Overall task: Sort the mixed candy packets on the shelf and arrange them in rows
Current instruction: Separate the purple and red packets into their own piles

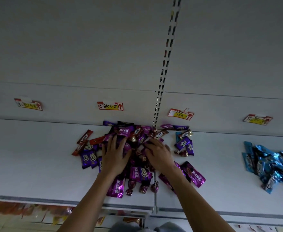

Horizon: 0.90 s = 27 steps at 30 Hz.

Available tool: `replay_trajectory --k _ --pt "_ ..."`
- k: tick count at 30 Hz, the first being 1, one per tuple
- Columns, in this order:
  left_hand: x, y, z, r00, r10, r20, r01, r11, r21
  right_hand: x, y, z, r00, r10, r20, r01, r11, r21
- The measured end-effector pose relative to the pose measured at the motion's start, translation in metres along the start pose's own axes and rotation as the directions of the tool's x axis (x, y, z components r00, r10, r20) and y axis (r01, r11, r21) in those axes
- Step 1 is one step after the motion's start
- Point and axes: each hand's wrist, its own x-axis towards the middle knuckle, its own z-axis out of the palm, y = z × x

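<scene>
Both hands are on the purple candy pile (140, 173) mid-shelf (37, 164). Left hand (115, 154) is flat and spread; right hand (159, 156) has fingers buried, can't tell if it's gripping. Careless sweeping could roll the round candies (155, 186) on the pile's near side off the shelf.

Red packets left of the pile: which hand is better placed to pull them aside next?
Left, probably. The left hand lies flat on the left side of the pile, close to the red packets. The right hand is on the pile's right side and would have to cross over.
</scene>
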Motion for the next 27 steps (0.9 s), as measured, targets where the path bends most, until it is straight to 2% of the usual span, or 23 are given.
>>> replay_trajectory --k 2,3,5,6,8,9,11,13,17,18,21,25,27 --pt "0.001 -0.004 -0.002 0.997 -0.034 -0.068 0.030 0.998 -0.054 0.000 0.002 -0.005 0.992 0.100 -0.071 -0.102 0.994 -0.023" --pt "0.002 -0.005 -0.004 0.987 -0.045 -0.153 0.034 0.997 -0.072 0.002 0.002 -0.007 0.987 0.114 -0.116 -0.118 0.993 -0.024" --pt "0.006 -0.006 -0.005 0.952 0.002 -0.305 -0.030 0.996 -0.084 0.009 -0.001 -0.006 0.987 0.036 -0.156 -0.036 0.999 0.005" --pt "0.009 -0.003 -0.006 0.944 0.078 -0.321 -0.108 0.991 -0.076 0.013 -0.005 -0.003 0.992 -0.038 -0.124 0.040 0.999 0.016" --pt "0.014 0.007 -0.006 0.946 0.258 -0.196 -0.265 0.964 -0.008 0.017 -0.014 0.003 0.991 -0.130 -0.012 0.130 0.991 0.022" --pt "0.014 0.011 -0.006 0.951 0.290 -0.112 -0.290 0.957 0.013 0.018 -0.017 0.005 0.992 -0.126 0.012 0.125 0.992 0.021" --pt "0.015 0.010 -0.002 0.973 0.227 -0.044 -0.227 0.974 0.019 0.016 -0.014 0.007 0.995 -0.095 -0.011 0.095 0.996 0.000" --pt "0.016 0.002 -0.002 0.987 0.150 -0.059 -0.149 0.989 0.019 0.013 -0.009 0.005 0.997 -0.058 -0.056 0.058 0.998 -0.016" --pt "0.014 -0.012 -0.008 0.998 0.057 -0.012 -0.057 0.998 -0.023 0.015 0.003 -0.008 0.951 0.095 -0.293 -0.063 0.991 0.118" --pt "0.012 -0.011 -0.009 0.998 0.062 -0.014 -0.063 0.997 -0.050 0.016 0.008 -0.009 0.941 0.139 -0.307 -0.110 0.988 0.111" --pt "0.007 -0.001 -0.007 0.993 0.082 -0.083 -0.093 0.986 -0.136 0.013 0.017 -0.005 0.958 0.209 -0.195 -0.211 0.977 0.014" --pt "0.007 0.022 0.000 0.942 0.145 -0.302 -0.204 0.963 -0.173 0.005 0.010 0.001 0.954 0.083 -0.287 -0.071 0.996 0.055" --pt "0.007 0.034 0.001 0.916 0.196 -0.351 -0.268 0.949 -0.168 0.004 0.011 -0.004 0.944 0.115 -0.309 -0.077 0.988 0.133"
